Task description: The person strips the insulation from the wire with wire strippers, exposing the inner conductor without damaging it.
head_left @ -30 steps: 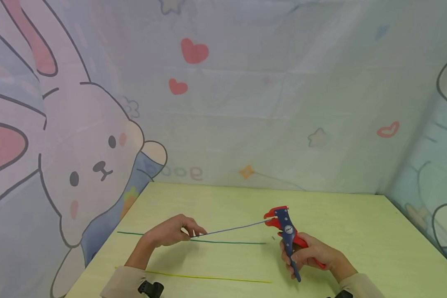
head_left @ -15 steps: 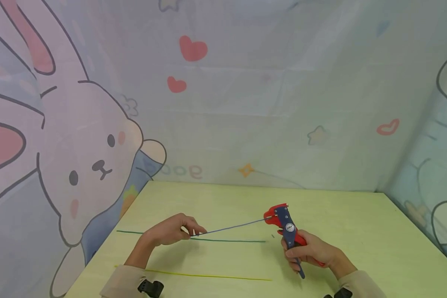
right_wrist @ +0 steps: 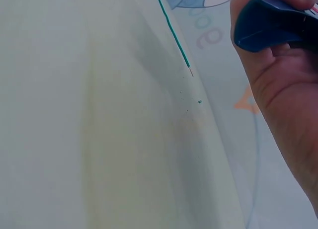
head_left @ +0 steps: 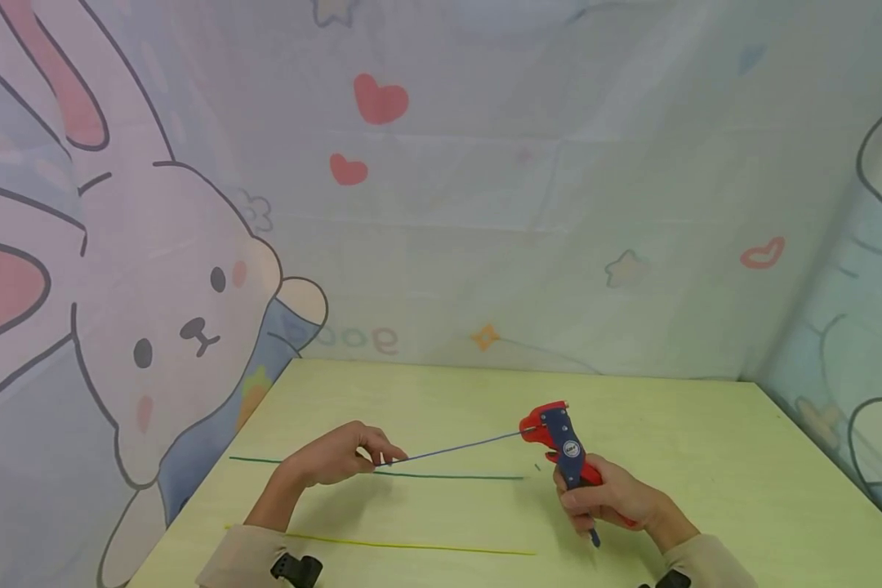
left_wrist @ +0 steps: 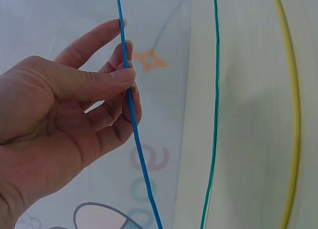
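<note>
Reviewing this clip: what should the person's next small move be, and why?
Probably the right hand should squeeze the red-and-blue stripper harder while the left hand holds the blue wire steady. That wire's end seems to sit in the red jaws, which look closed, the left hand pinches it partway along, and the green wire has a bare-looking tip, suggesting stripping.

You are at a booth-like work spot: a pale table (head_left: 676,465) stands against a cloth (head_left: 470,204) printed with a rabbit (head_left: 176,310), hearts (head_left: 380,99) and stars (head_left: 625,269), which also closes in the right side. The tool (head_left: 564,441) and wires (left_wrist: 142,159) suggest bench work; whether it's a home, office or workshop, you can't tell.
</note>
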`<state>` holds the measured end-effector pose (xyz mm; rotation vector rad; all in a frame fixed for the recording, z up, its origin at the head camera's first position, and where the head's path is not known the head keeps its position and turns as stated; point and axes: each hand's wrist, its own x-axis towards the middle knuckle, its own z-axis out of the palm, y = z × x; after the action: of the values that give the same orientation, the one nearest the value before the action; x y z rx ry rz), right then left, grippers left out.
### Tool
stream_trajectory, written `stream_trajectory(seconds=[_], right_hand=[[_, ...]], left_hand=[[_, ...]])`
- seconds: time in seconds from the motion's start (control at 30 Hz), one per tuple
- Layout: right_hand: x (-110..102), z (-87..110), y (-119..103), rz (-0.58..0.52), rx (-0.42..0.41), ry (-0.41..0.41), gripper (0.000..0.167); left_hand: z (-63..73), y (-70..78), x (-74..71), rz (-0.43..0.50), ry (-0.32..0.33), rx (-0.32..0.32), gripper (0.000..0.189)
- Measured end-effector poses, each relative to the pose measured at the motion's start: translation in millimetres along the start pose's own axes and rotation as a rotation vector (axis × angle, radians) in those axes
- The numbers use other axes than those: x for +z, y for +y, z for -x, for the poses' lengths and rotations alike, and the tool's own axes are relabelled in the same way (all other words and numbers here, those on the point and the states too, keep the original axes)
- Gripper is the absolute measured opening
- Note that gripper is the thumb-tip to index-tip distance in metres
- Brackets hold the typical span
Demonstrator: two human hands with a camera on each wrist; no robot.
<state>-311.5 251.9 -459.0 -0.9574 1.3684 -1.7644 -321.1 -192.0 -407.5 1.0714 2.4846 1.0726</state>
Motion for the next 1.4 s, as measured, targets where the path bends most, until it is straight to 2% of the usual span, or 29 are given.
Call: stream_trajectory(seconds=[0.33,0.63,0.9,1.4], right_hand=[[1.9,-2.0,0.7,0.06,0.009,0.071,0.01],[3.2,-3.2,0.1,0.118,0.021,0.126,0.01],[1.7,-1.5,-1.8,0.087,-0.011,0.097,0.007],[-1.0,-1.6,-2.0,0.031,-0.008,0.073,0.007]], left_hand=[[-0.5,0.4,0.9,0.022,0.011,-0.002,0.045],[-0.6,0.4,1.3,0.044,-0.018,-0.019,0.046],[-1.0,-1.1,1.7,0.032,-0.021,-0.039,0.048],[-0.1,-4.5,0.2,0.063,-0.054,-0.007,0.047]])
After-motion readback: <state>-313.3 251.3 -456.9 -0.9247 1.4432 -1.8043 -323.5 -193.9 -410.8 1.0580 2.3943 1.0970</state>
